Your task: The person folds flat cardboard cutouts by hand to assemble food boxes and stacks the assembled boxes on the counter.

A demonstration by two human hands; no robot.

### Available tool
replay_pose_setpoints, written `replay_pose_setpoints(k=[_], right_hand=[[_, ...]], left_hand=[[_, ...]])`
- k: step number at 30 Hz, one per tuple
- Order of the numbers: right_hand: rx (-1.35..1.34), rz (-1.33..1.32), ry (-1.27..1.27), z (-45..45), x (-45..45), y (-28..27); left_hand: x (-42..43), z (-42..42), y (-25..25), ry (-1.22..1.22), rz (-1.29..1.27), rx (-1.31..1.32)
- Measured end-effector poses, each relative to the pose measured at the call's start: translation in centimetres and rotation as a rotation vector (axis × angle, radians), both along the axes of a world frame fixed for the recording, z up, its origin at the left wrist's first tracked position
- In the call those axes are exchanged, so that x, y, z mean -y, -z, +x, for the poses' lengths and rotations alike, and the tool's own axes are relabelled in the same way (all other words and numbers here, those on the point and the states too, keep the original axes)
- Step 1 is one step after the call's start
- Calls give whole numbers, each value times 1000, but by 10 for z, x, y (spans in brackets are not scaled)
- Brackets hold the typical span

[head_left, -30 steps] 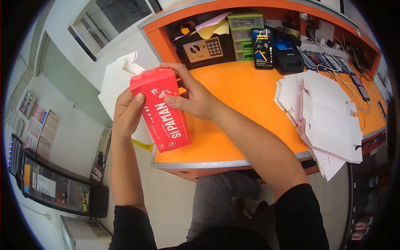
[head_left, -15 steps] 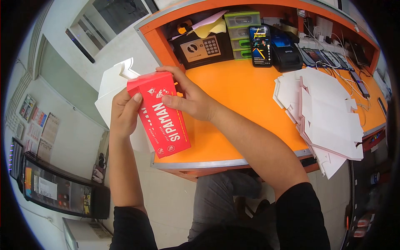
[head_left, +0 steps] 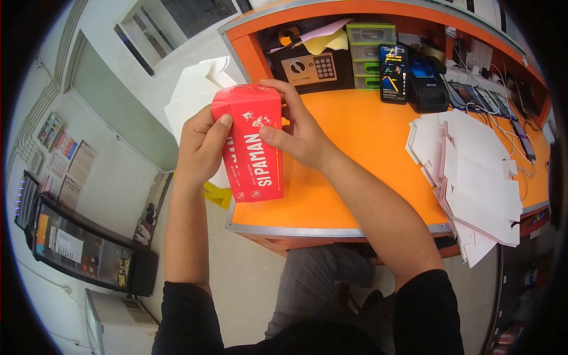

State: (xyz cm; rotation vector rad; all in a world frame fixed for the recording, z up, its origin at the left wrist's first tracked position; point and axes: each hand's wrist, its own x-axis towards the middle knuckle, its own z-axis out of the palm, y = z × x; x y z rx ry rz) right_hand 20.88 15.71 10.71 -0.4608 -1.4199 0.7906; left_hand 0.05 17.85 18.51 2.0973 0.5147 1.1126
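Note:
A red carton box (head_left: 255, 163) with white "SI PAMAN" print is held up over the front left part of the orange counter (head_left: 331, 201). My left hand (head_left: 204, 142) grips its left edge, thumb on the printed face. On the other side my right hand (head_left: 299, 133) wraps its upper right edge, with the thumb pressed on the face and the fingers partly hidden behind. Behind the box and my left hand are white cartons (head_left: 198, 89), partly covered. A stack of flat white carton blanks (head_left: 473, 177) lies on the right of the counter, overhanging its front edge.
Along the back stand a black safe (head_left: 307, 70), green-framed drawers (head_left: 370, 59), a phone showing a video (head_left: 393, 74) and a black printer (head_left: 427, 89). Several phones and cables (head_left: 482, 100) lie at the back right. Something yellow (head_left: 218, 194) shows below the left corner.
The red box and both hands have shifted right and slightly up in view, and the box now hangs more upright. The surroundings have shifted right too. Both hands keep their hold.

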Motion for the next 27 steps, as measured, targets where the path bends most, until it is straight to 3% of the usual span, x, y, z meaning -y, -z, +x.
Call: replay_pose_setpoints(k=[20,27], right_hand=[[114,-41,88,10,1,-4],[38,-32,170,6,-6,7]], left_hand=[[-12,4,2,45,-97,66],[-9,11,7,-26,-92,106]])
